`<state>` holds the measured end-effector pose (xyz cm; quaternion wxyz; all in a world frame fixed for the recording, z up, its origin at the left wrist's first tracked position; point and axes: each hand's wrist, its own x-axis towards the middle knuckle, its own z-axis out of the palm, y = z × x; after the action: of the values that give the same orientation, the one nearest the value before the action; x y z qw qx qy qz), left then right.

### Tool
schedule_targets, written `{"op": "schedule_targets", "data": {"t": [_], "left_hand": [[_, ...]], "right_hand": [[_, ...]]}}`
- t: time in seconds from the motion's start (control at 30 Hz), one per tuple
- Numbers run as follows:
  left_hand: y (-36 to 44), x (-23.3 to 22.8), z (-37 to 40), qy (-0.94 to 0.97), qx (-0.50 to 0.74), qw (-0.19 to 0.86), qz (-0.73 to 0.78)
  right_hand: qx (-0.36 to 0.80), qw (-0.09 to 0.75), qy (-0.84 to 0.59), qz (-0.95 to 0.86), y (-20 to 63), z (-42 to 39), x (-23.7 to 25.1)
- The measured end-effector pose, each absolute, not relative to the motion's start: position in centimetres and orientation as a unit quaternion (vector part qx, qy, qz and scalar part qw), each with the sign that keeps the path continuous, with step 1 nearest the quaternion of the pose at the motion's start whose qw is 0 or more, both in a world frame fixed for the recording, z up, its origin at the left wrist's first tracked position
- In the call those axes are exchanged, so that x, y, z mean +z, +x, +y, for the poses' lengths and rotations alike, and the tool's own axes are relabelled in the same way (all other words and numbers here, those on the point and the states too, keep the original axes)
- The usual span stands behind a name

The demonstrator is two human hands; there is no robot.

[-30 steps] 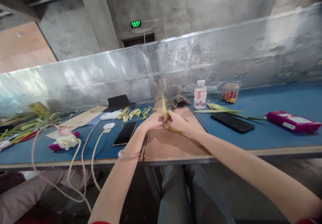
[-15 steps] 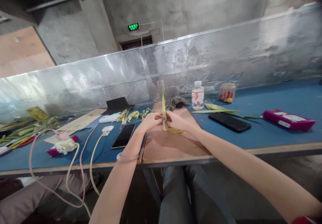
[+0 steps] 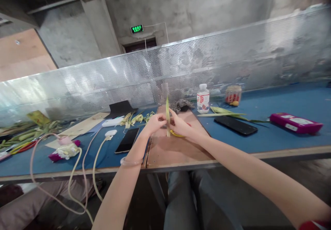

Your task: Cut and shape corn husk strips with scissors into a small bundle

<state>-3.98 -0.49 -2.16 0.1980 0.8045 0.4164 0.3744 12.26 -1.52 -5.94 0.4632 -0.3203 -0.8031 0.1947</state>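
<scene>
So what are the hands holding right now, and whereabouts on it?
Both hands, left hand and right hand, pinch an upright green leaf strip near its lower end, one from each side, above the brown board; its tip stands free.

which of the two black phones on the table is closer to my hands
The black phone beside your left hand, near the white charger cables. The other phone lies farther off, past your right hand.

Two hands, left hand (image 3: 155,123) and right hand (image 3: 181,126), meet at centre frame. Two black phones lie flat: one phone (image 3: 127,140) left of centre, another phone (image 3: 235,125) at right. One white bottle (image 3: 203,98), one jar (image 3: 233,95), one magenta packet (image 3: 295,123) at far right.
</scene>
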Motion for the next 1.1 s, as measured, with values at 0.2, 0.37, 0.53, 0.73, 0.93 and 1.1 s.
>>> {"op": "schedule_targets", "data": {"t": [0.2, 0.37, 0.53, 0.73, 0.93, 1.1], "left_hand": [[-4.1, -2.3, -0.2, 0.804, 0.369, 0.207, 0.419], [-4.1, -2.3, -0.1, 0.804, 0.362, 0.218, 0.418], [-3.9, -2.1, -0.3, 0.804, 0.361, 0.233, 0.411], [-3.8, -2.2, -0.5, 0.799, 0.37, 0.271, 0.389], [-3.9, -2.9, 0.0, 0.772, 0.438, 0.293, 0.356], [-4.0, -2.6, 0.1, 0.793, 0.445, 0.277, 0.309]], "right_hand": [[0.176, 0.462, -0.345, -0.798, 12.3, -1.8, -5.7], [0.154, 0.475, -0.355, -0.79, 12.4, -2.1, -5.6], [0.122, 0.498, -0.362, -0.778, 12.2, -2.7, -5.0], [0.133, 0.516, -0.353, -0.769, 12.2, -3.1, -4.6], [0.176, 0.541, -0.324, -0.756, 12.5, -2.3, -5.0], [0.216, 0.554, -0.297, -0.747, 12.7, -1.6, -5.2]]}}
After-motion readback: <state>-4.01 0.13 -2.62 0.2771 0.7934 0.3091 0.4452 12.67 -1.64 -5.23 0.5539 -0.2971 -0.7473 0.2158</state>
